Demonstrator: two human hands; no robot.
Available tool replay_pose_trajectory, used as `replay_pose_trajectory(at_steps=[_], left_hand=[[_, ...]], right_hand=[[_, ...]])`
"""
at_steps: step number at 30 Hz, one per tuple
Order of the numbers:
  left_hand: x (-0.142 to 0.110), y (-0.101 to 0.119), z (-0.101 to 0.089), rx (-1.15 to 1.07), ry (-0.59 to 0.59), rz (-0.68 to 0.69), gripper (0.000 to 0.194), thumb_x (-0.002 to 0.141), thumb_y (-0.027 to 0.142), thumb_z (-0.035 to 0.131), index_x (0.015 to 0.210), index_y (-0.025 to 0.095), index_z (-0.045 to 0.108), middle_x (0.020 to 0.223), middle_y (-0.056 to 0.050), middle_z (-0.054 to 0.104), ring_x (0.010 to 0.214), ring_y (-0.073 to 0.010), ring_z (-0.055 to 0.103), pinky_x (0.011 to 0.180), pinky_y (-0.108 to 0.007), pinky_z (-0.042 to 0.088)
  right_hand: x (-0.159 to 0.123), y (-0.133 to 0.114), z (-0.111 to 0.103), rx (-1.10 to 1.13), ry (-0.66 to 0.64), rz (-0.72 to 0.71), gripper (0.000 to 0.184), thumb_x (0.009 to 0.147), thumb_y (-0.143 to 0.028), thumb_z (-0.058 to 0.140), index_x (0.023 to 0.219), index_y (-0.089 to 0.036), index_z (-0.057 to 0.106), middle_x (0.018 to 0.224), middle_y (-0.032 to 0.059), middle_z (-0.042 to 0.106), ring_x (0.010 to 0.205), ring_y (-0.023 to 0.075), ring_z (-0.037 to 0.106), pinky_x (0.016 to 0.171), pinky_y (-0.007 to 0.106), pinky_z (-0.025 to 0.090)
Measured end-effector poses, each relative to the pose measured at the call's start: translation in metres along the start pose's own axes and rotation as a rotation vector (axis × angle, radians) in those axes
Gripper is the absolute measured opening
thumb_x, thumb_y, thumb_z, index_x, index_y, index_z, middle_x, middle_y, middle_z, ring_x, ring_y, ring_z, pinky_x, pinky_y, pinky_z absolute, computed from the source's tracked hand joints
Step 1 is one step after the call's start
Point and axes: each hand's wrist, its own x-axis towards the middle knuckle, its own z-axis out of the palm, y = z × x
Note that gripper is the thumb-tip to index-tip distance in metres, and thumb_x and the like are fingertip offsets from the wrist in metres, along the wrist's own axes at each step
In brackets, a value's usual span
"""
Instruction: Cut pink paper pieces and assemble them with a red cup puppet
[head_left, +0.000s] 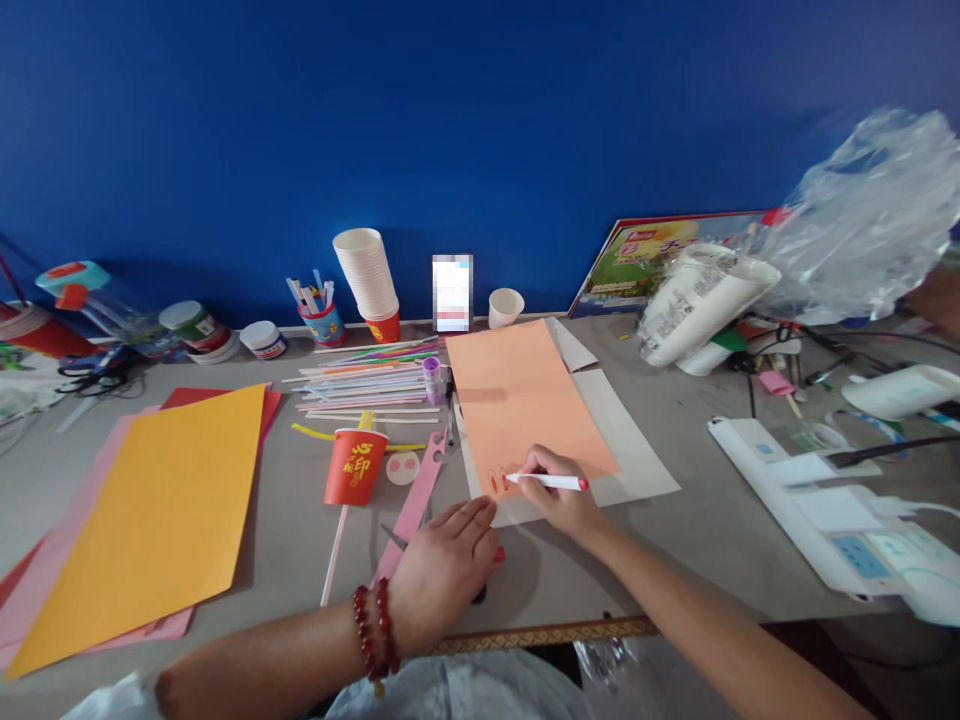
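Observation:
My right hand point(564, 497) grips a white marker with a red end point(555, 482). Its tip is at the near-left corner of an orange sheet point(525, 400), beside two red oval marks. My left hand point(448, 555) lies flat just below that corner, fingers stretched out. A small red piece point(499, 554) shows at its edge; what it belongs to is hidden. Scissor blades point(394, 537) poke out beyond the left hand, across a pink paper strip point(417, 500). Left of the strip lie a red paper cup point(356, 468) with a straw and a round piece with pink dots point(403, 468).
White paper point(637, 445) lies under the orange sheet. Yellow paper point(172, 510) tops a stack at left. Straws point(367, 383) and a purple glue stick point(432, 381) lie behind the cup. Stacked cups point(366, 275) stand by the wall; a power strip point(780, 500) is at right.

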Motion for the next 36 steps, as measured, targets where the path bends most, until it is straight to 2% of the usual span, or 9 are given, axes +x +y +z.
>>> replay_pose_trajectory(at_steps=[21, 36], left_hand=[[-0.002, 0.0, 0.0026, 0.001, -0.018, -0.009, 0.008, 0.091, 0.019, 0.059, 0.097, 0.013, 0.062, 0.126, -0.012, 0.066, 0.124, -0.0219, 0.057, 0.102, -0.037, 0.051], [-0.0002, 0.0002, 0.0004, 0.003, 0.002, -0.003, 0.012, 0.094, 0.021, 0.055, 0.095, 0.012, 0.063, 0.124, -0.013, 0.067, 0.121, -0.023, 0.06, 0.1, -0.037, 0.052]], right_hand=[[-0.0004, -0.0008, -0.0006, -0.015, -0.02, -0.012, 0.017, 0.078, -0.023, 0.051, 0.062, -0.021, 0.045, 0.054, -0.0045, 0.048, 0.05, 0.0113, 0.044, 0.049, 0.022, 0.032], [-0.0018, 0.0006, -0.0008, -0.008, -0.024, 0.009, 0.017, 0.077, -0.022, 0.052, 0.062, -0.021, 0.044, 0.054, -0.0046, 0.046, 0.051, 0.0113, 0.043, 0.05, 0.022, 0.031]])
